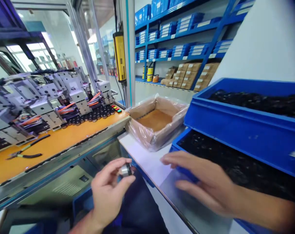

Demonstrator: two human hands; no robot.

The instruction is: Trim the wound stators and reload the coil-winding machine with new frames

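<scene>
Between the thumb and fingers of my left hand [110, 188] is a small round part [126, 169], silver on one side and black on the other. That hand is raised over my lap, in front of the machine bench. My right hand [203, 182] hangs over the white side table [147, 162], thumb and fingers apart, holding nothing. It is beside a lower blue bin [179, 143] filled with small black parts.
A plastic-lined carton [159, 130] stands on the side table. An upper blue bin [235, 123] is at the right. Green-handled pliers [28, 151] lie on the orange bench [71, 139], near fixtures and a row of black parts [94, 115].
</scene>
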